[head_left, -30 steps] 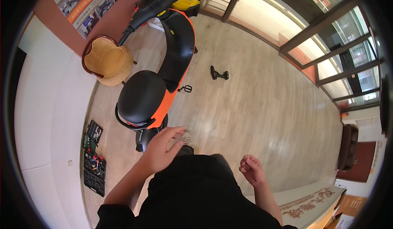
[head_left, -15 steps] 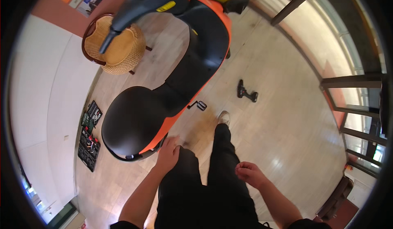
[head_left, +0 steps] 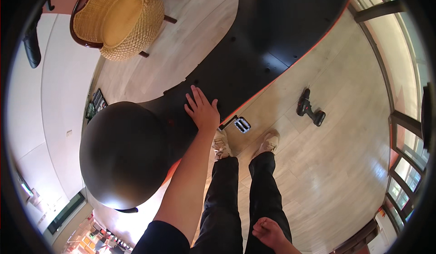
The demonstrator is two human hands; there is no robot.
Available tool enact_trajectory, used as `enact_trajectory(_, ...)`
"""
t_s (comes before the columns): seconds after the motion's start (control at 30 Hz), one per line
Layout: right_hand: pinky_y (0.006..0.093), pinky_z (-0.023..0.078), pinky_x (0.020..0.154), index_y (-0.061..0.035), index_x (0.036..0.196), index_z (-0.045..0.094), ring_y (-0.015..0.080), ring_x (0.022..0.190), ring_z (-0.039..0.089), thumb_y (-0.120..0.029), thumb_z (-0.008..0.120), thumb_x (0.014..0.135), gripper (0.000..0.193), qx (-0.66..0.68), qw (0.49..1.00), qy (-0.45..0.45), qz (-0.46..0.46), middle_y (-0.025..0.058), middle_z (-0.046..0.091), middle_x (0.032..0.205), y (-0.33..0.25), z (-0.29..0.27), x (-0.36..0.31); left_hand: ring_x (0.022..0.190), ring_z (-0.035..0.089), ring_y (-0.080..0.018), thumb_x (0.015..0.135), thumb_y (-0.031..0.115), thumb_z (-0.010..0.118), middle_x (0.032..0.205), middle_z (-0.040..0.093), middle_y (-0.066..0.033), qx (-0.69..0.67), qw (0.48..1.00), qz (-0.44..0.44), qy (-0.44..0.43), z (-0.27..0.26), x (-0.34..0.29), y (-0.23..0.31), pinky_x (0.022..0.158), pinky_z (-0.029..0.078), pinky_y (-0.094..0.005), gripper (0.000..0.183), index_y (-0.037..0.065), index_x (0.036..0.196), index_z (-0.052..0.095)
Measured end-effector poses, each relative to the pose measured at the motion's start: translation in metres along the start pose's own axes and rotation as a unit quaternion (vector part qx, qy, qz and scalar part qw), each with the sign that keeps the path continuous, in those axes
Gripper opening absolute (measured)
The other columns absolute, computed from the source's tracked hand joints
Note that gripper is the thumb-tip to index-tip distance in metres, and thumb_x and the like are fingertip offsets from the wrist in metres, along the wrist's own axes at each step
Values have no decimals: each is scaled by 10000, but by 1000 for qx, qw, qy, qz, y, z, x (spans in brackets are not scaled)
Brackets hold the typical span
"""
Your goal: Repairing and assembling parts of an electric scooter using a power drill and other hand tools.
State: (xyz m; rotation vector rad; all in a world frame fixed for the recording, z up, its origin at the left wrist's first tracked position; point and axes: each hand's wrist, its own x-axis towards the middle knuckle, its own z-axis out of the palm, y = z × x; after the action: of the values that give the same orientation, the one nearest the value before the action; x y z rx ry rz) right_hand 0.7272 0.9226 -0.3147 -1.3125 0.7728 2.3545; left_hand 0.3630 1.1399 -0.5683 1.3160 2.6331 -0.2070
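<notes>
Left hand [head_left: 203, 111] spread, grasping nothing, on the smooth, curving black scooter [head_left: 254, 49]; right hand [head_left: 268, 231] loosely curled, contents unclear.

No text, label, brand, number or sign can be read — nothing in view is legible.

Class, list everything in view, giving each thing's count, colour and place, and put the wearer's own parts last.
scooter: one, black with orange edging, top centre to left
pedal: one, dark and silvery, by the orange edging
cordless drill: one, black, floor at right
wicker chair: one, tan and brown, upper left
tool case: one visible, dark, left, partly hidden
wall: one, white, left
window frames: several, dark, right
floor: one, pale, beneath
shoes: two, beige, centre
trouser legs: two, black, lower centre
left hand: one, bare, on scooter
right hand: one, bare, near right thigh
</notes>
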Motion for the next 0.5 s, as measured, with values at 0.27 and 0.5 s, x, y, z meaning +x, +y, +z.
enact_trajectory(0.27,293,365,671,-53,1018,668,122,713,408,-104,625,961,88,24,999,47,7,-29,484,750,-5,11,11,1524,212,-414,987,555,543,1715,77,-110,97,992,45,-69,7,14,-13,1189,196,-646,889,-52,1580,279)
enact_trajectory(0.5,291,369,664,-50,1033,656,121,727,423,-74,628,973,70,-40,999,31,6,-10,482,765,-22,21,13,1534,216,-335,914,596,636,1723,51,-71,122,955,107,-248,-33,45,-27,1173,256,-627,1031,34,1631,154)
